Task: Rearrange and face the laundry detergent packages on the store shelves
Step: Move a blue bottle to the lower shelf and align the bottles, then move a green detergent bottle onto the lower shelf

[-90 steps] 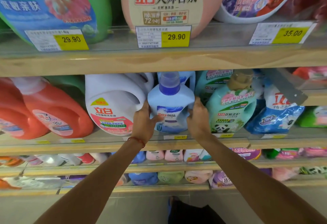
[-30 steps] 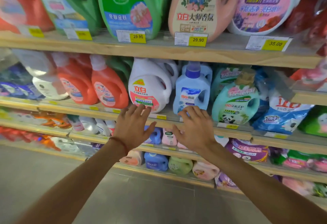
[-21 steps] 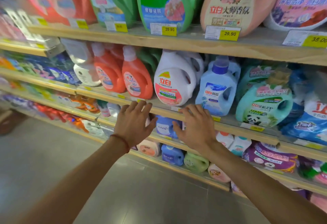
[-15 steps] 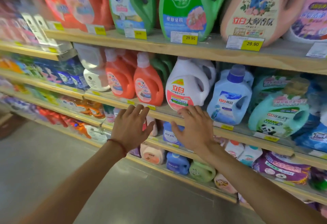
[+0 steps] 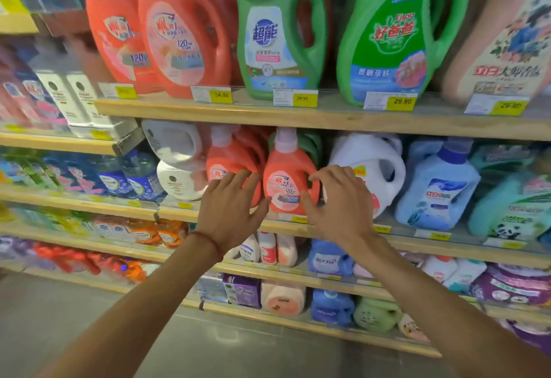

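Both forearms are bare along all of their visible length. A thin red cord bracelet (image 5: 209, 240) circles the wrist just behind the left hand (image 5: 231, 207), sitting snug. The right hand (image 5: 340, 204) and its wrist are bare.

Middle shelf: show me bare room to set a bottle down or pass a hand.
Only a narrow front strip of the middle shelf, between the white jug and the blue bottle, looks bare. Headroom is open above the caps. The orange bottles stand packed together.
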Tool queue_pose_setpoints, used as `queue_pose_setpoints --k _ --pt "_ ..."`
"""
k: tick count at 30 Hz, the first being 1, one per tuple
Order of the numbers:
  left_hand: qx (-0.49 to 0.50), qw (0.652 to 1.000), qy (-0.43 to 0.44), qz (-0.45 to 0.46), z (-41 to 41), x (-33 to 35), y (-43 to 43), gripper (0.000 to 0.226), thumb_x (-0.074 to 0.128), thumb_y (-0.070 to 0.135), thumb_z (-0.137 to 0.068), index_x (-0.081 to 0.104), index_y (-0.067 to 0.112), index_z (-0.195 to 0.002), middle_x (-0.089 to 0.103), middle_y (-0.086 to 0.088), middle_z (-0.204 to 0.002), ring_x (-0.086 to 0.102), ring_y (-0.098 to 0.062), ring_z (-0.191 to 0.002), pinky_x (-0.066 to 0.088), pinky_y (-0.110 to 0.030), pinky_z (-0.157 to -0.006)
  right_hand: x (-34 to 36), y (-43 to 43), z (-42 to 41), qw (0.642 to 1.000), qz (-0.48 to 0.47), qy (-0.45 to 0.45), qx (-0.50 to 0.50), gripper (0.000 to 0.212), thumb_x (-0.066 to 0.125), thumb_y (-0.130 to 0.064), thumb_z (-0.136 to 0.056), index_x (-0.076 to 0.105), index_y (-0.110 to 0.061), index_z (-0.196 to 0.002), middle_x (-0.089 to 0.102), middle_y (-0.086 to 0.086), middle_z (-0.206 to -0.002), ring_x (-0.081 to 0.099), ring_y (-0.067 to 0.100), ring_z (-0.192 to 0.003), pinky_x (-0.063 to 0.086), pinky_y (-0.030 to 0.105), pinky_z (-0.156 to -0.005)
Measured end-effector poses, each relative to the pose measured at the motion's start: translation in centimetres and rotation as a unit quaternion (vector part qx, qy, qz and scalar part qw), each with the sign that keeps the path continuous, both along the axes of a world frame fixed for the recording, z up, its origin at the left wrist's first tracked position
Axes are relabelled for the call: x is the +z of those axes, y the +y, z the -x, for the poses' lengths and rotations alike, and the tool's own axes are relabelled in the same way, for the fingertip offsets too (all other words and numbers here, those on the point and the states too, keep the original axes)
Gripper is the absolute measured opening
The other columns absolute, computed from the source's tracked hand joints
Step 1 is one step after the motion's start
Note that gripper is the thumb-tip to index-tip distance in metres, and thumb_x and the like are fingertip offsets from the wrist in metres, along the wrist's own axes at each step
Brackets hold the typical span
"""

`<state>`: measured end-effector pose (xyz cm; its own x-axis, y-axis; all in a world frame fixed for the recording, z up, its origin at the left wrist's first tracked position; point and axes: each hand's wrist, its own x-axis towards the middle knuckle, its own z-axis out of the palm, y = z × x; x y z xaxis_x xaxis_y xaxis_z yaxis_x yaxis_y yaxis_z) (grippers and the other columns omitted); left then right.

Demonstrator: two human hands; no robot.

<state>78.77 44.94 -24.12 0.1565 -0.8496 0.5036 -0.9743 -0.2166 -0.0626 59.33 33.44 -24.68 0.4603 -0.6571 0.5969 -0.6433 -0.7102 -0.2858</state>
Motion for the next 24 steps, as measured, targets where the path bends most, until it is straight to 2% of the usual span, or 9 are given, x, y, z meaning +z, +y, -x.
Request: queue_pose_setpoints --k 7,10,13,15,18,21,23,24 --pt "-0.032 0.996 0.003 0.078 -5.0 5.2 -3.9 0.044 0.047 0.050 -0.095 0.060 0.017 -0.121 0.064 -0.003 -0.116 0.060 -0.031 -0.101 0.051 -0.045 -0.077 5.9 -3.3 -5.6 0.996 0.059 -0.067 0.002 0.033 0.056 -0.045 -0.085 0.069 -0.019 -0.101 0.067 -0.001 -0.102 0.060 0.025 -0.100 0.049 0.040 -0.079" --pt "-0.044 0.993 0.015 0.104 -6.6 8.1 -6.9 0.042 0.051 0.044 -0.096 0.059 0.017 -0.127 0.063 -0.003 -0.125 0.060 -0.031 -0.109 0.051 -0.045 -0.083 9.2 -6.0 -7.6 0.991 0.078 -0.104 0.015 0.034 0.059 -0.039 -0.084 0.068 -0.018 -0.110 0.066 0.001 -0.109 0.058 0.027 -0.106 0.048 0.041 -0.084" --pt "-0.052 0.989 0.027 0.135 -8.2 10.9 -10.2 0.045 0.053 0.044 -0.096 0.055 0.016 -0.132 0.061 -0.004 -0.123 0.059 -0.030 -0.109 0.050 -0.044 -0.083 12.4 -9.2 -9.6 0.986 0.088 -0.143 0.026 0.040 0.063 -0.028 -0.084 0.063 -0.014 -0.121 0.060 0.005 -0.122 0.054 0.028 -0.114 0.045 0.038 -0.092" --pt "-0.067 0.984 0.052 0.158 -9.3 12.6 -12.6 0.049 0.055 0.043 -0.098 0.051 0.013 -0.136 0.059 -0.006 -0.125 0.056 -0.030 -0.111 0.045 -0.040 -0.089 14.1 -11.2 -10.8 0.979 0.091 -0.180 0.037 0.045 0.064 -0.023 -0.083 0.059 -0.011 -0.125 0.057 0.008 -0.127 0.053 0.029 -0.117 0.045 0.039 -0.098" --pt "-0.098 0.969 0.117 0.192 -10.6 14.9 -15.6 0.058 0.060 0.043 -0.096 0.045 0.009 -0.141 0.053 -0.009 -0.132 0.051 -0.030 -0.119 0.040 -0.037 -0.101 16.3 -13.6 -12.4 0.967 0.097 -0.227 0.056 0.053 0.068 -0.016 -0.079 0.056 -0.007 -0.130 0.053 0.010 -0.132 0.052 0.031 -0.121 0.041 0.034 -0.105" --pt "-0.120 0.950 0.210 0.199 -12.2 16.3 -18.9 0.080 0.062 0.056 -0.091 0.034 0.009 -0.150 0.047 -0.010 -0.144 0.045 -0.026 -0.134 0.037 -0.040 -0.115 18.2 -15.5 -13.7 0.962 0.120 -0.241 0.048 0.058 0.066 -0.018 -0.081 0.051 -0.005 -0.135 0.048 0.015 -0.136 0.046 0.032 -0.123 0.036 0.036 -0.111" --pt "-0.171 0.909 0.328 0.192 -12.9 17.0 -20.6 0.086 0.070 0.061 -0.087 0.033 0.016 -0.151 0.050 -0.004 -0.149 0.047 -0.020 -0.140 0.039 -0.044 -0.118 18.7 -16.5 -14.4 0.957 0.136 -0.254 0.037 0.060 0.064 -0.016 -0.083 0.048 -0.005 -0.140 0.043 0.016 -0.138 0.042 0.032 -0.124 0.032 0.037 -0.113" --pt "-0.204 0.880 0.387 0.186 -13.1 17.3 -21.1 0.082 0.075 0.055 -0.086 0.037 0.020 -0.149 0.056 0.000 -0.145 0.053 -0.017 -0.136 0.044 -0.046 -0.114 18.8 -17.0 -14.7 0.954 0.132 -0.266 0.040 0.060 0.063 -0.014 -0.085 0.046 -0.005 -0.142 0.042 0.016 -0.139 0.042 0.031 -0.125 0.030 0.035 -0.114"
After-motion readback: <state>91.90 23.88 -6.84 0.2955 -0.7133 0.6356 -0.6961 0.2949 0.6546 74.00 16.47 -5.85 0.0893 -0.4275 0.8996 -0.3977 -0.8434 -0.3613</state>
